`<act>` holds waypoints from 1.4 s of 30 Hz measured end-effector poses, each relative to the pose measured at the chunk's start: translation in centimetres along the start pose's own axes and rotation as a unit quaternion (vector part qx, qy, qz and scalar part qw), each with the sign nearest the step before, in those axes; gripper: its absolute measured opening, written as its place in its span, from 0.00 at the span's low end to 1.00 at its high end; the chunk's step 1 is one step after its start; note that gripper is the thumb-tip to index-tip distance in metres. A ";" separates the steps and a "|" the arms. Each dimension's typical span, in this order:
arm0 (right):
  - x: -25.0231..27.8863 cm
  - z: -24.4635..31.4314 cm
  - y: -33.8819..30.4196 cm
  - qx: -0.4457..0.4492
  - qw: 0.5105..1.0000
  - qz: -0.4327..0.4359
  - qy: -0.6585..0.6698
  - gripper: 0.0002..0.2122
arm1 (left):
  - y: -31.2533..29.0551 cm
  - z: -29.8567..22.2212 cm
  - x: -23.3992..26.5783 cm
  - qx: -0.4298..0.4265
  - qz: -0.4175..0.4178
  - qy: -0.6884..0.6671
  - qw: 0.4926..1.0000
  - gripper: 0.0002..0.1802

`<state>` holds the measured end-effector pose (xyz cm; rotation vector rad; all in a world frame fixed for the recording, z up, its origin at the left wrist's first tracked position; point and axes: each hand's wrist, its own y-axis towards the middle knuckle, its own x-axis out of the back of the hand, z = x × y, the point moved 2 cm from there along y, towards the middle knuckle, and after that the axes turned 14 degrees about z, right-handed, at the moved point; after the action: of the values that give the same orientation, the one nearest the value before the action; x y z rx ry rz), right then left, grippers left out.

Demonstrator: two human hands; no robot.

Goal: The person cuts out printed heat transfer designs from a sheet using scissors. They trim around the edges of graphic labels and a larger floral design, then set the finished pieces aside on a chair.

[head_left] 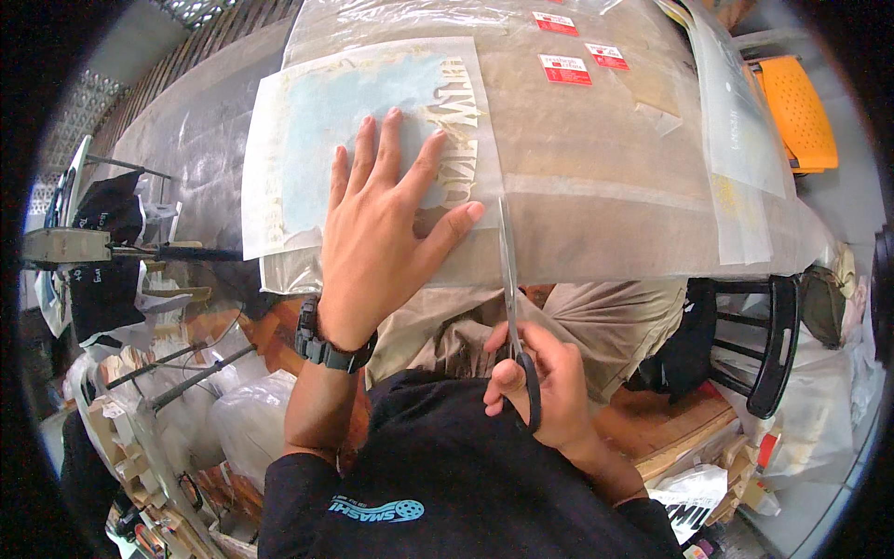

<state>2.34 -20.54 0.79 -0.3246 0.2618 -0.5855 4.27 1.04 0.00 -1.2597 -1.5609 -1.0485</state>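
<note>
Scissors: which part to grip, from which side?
Probably the black handle of the scissors, from the person's near side, slightly right. The long metal blades point away from the body, toward the table, leaving the handle end nearest; the right hand holds them there.

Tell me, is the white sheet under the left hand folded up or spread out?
Spread out: the white sheet lies flat, its edges showing well beyond the left hand.
</note>
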 end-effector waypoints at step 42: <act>-0.6 1.2 0.0 -0.059 0.997 -0.041 -0.017 0.24 | -0.1 -0.1 0.0 0.004 -0.010 0.005 1.000 0.44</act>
<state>2.30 -19.90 1.99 -0.4613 0.2524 -0.6463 4.20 0.90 0.00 -1.2340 -1.5711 -1.0597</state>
